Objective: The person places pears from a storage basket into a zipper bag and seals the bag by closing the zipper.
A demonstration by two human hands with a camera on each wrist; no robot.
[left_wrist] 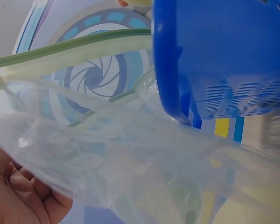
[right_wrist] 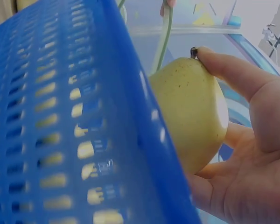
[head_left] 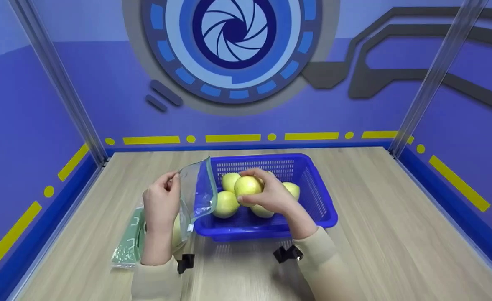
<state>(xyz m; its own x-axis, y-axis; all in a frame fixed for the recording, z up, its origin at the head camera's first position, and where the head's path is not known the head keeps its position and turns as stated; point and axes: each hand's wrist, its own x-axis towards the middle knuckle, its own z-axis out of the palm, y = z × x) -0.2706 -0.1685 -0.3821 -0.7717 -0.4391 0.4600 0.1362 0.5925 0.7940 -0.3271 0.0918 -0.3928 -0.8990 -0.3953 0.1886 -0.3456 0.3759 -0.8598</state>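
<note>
Apparently bagging, the right hand (head_left: 276, 194) is gripping a round yellow-green pear (head_left: 248, 184) over a blue plastic basket (head_left: 246, 233); the left hand (head_left: 161, 203) is pinching a clear plastic bag (head_left: 192, 186), its mouth likely needing steadying.

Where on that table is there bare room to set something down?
Most room: the wooden tabletop between the blue basket and the right wall. A narrower patch lies between the green packet and the left wall. It's crowded around the basket's left end, with the left hand and zipper bag.

2 forearms (head_left: 329, 259) reach forward; left grip (head_left: 161, 205) pinches; right grip (head_left: 277, 194) holds, thumb (head_left: 252, 199) opposite fingers (head_left: 256, 172).
</note>
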